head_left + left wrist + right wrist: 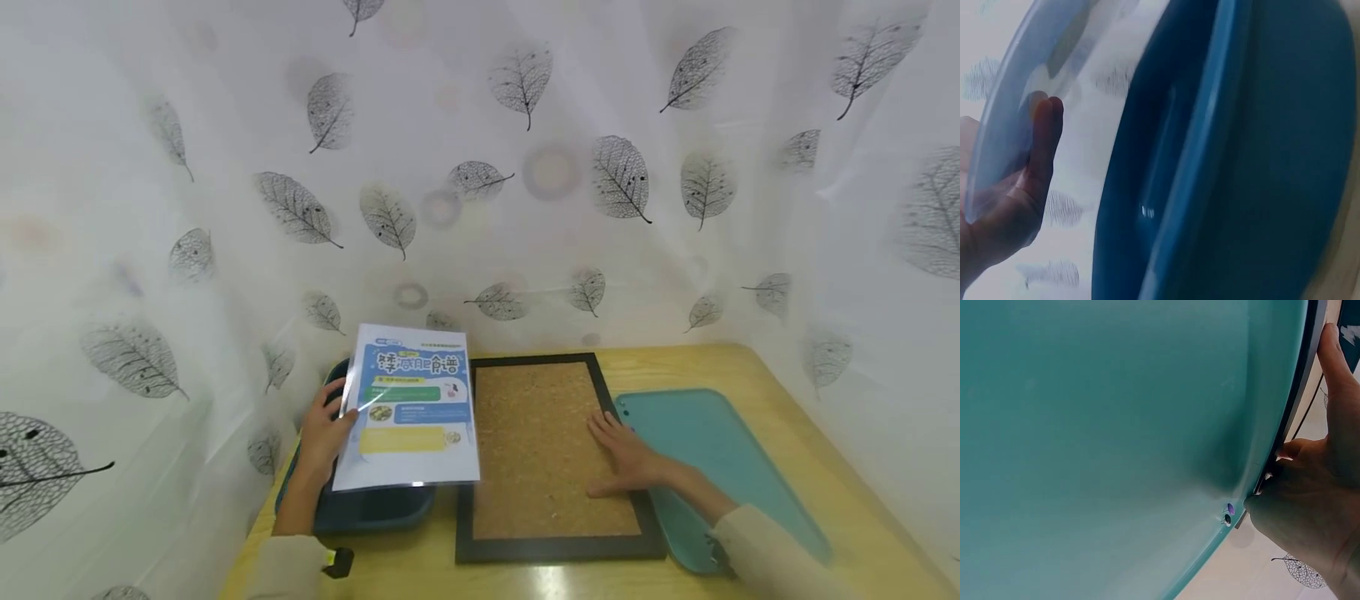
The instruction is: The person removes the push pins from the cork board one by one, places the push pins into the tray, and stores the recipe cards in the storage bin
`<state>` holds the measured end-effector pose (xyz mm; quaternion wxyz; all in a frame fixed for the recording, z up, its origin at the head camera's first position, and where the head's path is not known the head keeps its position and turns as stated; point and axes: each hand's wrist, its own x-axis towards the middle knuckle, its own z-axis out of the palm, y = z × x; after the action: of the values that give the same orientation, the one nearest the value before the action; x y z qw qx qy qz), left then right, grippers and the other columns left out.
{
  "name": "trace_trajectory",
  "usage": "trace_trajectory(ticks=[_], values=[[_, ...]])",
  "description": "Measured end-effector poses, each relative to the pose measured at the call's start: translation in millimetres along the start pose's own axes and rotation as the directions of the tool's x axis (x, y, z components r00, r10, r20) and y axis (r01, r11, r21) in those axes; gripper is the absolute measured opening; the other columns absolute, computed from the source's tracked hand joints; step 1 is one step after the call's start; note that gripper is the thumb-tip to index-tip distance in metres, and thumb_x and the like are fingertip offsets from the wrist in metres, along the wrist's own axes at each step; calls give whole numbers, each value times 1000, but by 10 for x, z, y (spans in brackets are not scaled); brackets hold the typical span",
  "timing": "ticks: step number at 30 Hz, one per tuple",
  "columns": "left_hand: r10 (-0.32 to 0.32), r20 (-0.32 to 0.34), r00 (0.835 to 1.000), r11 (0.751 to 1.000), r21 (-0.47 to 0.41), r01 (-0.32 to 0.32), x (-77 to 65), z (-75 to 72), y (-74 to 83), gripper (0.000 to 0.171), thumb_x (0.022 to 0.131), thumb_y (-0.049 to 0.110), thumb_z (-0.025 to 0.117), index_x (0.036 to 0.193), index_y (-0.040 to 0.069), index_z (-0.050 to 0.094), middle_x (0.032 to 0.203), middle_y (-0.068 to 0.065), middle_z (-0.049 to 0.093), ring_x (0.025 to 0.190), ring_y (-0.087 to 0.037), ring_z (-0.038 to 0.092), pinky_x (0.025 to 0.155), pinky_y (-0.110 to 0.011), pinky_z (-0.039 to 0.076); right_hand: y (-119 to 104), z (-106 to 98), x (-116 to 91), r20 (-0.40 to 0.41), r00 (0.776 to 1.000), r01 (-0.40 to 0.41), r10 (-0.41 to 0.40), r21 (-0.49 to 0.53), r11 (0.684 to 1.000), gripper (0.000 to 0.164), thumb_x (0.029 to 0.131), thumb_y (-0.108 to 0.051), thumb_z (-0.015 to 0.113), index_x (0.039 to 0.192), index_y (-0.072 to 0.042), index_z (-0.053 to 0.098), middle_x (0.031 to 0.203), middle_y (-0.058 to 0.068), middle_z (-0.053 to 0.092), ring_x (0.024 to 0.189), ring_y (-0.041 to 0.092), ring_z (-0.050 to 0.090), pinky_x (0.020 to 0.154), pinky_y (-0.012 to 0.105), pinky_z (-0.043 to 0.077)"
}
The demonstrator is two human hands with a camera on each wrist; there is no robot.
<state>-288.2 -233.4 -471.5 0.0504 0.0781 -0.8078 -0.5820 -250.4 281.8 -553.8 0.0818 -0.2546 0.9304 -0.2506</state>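
Note:
My left hand [321, 440] pinches the left edge of a laminated sheet [416, 400], a printed poster with blue, green and yellow blocks. The sheet is raised and tilted over a dark blue basin [375, 510], covering much of it in the head view. From the left wrist, the thumb and fingers [1046, 140] show at the clear sheet, beside the basin's rim. On the table lies a cork board [547, 450] in a black frame. My right hand [633, 458] rests on its right side with fingers spread, crossing the frame, and holds nothing.
A teal tray [720, 450] lies right of the cork board, partly under my right forearm. Two push pins [1229, 514], one purple and one dark, sit in its corner. A white leaf-patterned curtain [480, 233] surrounds the wooden table [675, 367] at the back and sides.

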Motion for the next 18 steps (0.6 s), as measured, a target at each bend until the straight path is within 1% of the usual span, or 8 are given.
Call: trace_trajectory(ticks=[1,3,5,8,11,13,15,18], values=[[-5,3,1000,1000,1,5,13,-61,-34,68,101,-3,58,162,15,33,150,-24,53,113,-33,63,76,-18,49,-17,-12,-5,4,1000,-5,5,-3,1000,122,80,-51,87,156,17,20,163,41,10,149,63,6,116,78,12],[-16,2,1000,999,35,16,39,-167,-106,69,101,-1,58,163,15,31,152,-24,51,115,-33,61,81,-21,48,-35,-25,-13,5,1000,-4,4,-15,1000,122,79,-50,87,156,17,20,164,40,11,149,63,7,116,78,14],[-29,-7,1000,997,66,29,67,-253,-164,70,101,0,58,163,15,30,154,-24,49,118,-35,60,86,-26,48,-36,-21,-17,-5,1000,8,-8,-17,1000,122,79,-49,87,156,18,21,163,41,12,149,63,8,115,79,15],[-56,-9,998,995,84,56,100,-357,-233,71,100,0,59,164,13,30,156,-25,47,124,-37,57,93,-36,46,-14,5,-21,-20,999,33,-33,-4,999,121,80,-50,87,156,18,21,162,43,13,147,65,7,112,81,14],[-79,-4,997,993,93,79,127,-441,-293,72,99,-2,61,163,11,30,155,-26,46,128,-39,56,92,-34,45,15,24,-17,-25,999,33,-33,7,999,122,79,-53,86,157,16,21,162,42,13,148,64,6,112,81,13],[-78,-2,997,991,113,78,137,-489,-322,72,98,-2,61,163,9,31,153,-28,47,128,-40,56,90,-31,45,36,28,-9,-19,1000,24,-24,1,1000,123,79,-53,86,157,15,20,163,41,12,149,63,6,113,81,12],[-75,-14,997,986,148,76,147,-521,-351,70,98,0,61,162,7,32,152,-29,49,127,-39,56,89,-29,44,43,21,-2,-7,1000,6,-6,-10,1000,125,78,-55,86,158,14,19,165,38,11,150,61,5,115,79,12],[-42,-32,999,979,199,47,155,-539,-391,66,97,3,61,158,3,38,148,-28,54,123,-38,54,93,-34,42,64,26,0,0,1000,-2,2,-7,1000,125,78,-55,86,158,14,19,165,38,10,150,61,4,116,78,12]])
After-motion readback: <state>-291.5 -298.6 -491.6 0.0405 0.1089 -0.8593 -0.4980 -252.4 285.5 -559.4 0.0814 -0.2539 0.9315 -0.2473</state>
